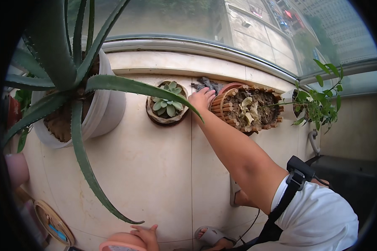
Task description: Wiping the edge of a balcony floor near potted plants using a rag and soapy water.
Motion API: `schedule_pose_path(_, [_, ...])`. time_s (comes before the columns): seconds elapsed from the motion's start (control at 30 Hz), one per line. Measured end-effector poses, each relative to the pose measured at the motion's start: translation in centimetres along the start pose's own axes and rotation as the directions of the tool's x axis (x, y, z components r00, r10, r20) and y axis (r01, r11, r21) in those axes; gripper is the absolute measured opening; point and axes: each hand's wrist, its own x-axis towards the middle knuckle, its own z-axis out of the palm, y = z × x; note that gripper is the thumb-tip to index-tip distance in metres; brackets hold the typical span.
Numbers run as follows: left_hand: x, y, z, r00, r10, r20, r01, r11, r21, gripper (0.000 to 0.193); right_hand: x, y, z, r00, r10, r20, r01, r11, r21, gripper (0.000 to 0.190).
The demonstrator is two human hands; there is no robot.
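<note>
My right hand [203, 98] reaches between a succulent [168, 102] in a round pot and an oval planter edged with bamboo sticks [221, 106]. Its fingers are slightly apart, beside a crumpled dark grey cloth [207, 84] by the window ledge; no grip on it shows. At the bottom edge, my left hand [147, 236] is against a pink plastic basin [125, 241], thumb apart from the fingers; whether it grips the rim cannot be told. The planter holds dry soil and withered pale leaves [248, 109]. One aloe leaf arches over the succulent, its tip near my right wrist.
A large aloe [58, 59] in a white bucket [108, 109] fills the upper left, its long leaves reaching outward. A leafy plant [320, 97] stands at the right below the window frame. A round wooden tray [51, 221] is lower left. Sandalled feet [212, 235] and a black cable are below.
</note>
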Motion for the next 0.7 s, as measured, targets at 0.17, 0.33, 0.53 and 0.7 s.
schedule_pose_path(0.17, [-0.1, 0.6, -0.5, 0.999, -0.025, 0.02, 0.023, 0.997, 0.078, 0.138, 3.7, -3.2, -3.2, 0.94, 0.341, -0.025, -0.321, 0.903, 0.285, 0.075])
schedule_pose_path(0.33, [-0.3, 0.2, -1.0, 0.998, -0.019, 0.054, 0.014, 0.996, 0.092, 0.138, 4.6, -3.8, -2.8, 0.921, 0.384, -0.061, -0.348, 0.883, 0.315, 0.075])
schedule_pose_path(0.53, [0.6, -0.1, 0.2, 0.996, 0.006, 0.09, -0.021, 0.987, 0.157, 0.135, 3.6, -2.1, -0.8, 0.967, -0.016, -0.255, 0.072, 0.975, 0.211, 0.041])
schedule_pose_path(0.7, [-0.8, 1.3, -1.4, 0.997, -0.052, 0.05, 0.047, 0.995, 0.087, 0.135, 1.9, -1.6, 0.8, 0.937, -0.257, -0.235, 0.304, 0.933, 0.192, 0.035])
